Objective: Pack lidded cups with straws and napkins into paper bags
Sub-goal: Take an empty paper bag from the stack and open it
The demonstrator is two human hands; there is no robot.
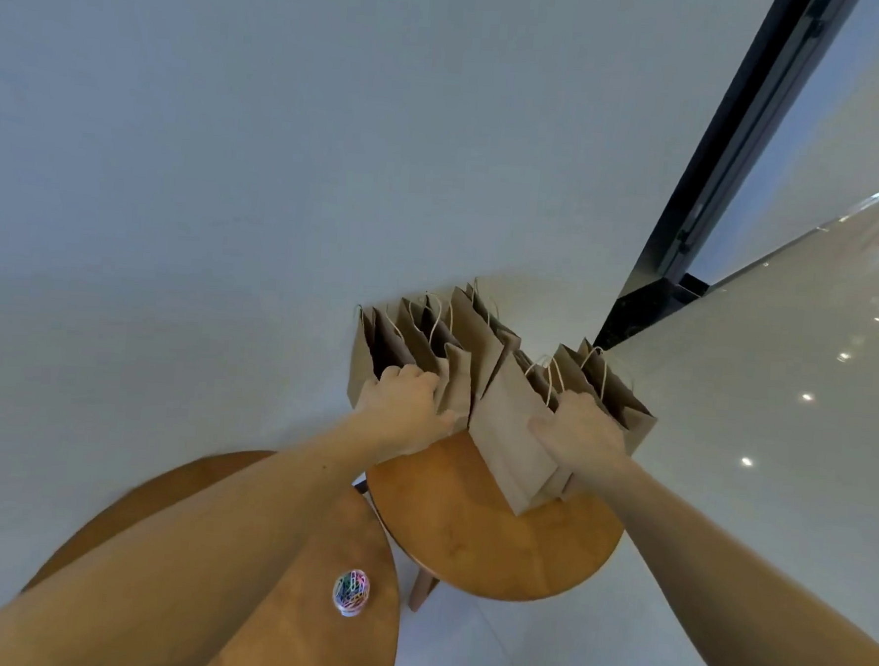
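Several brown paper bags with twine handles stand on a small round wooden table (491, 552) against the white wall. My left hand (404, 408) grips the top edge of the left group of bags (426, 352), fingers curled over the rim. My right hand (578, 426) grips the top of the right group of bags (511, 430), which tilt toward me. No cups, straws or napkins show; the bags' insides are dark.
A second, larger round wooden table (318, 598) lies lower left, partly under my left arm, with a small clear jar of coloured clips (351, 591) on it. Glossy pale floor spreads to the right. A dark door frame (718, 195) stands at the upper right.
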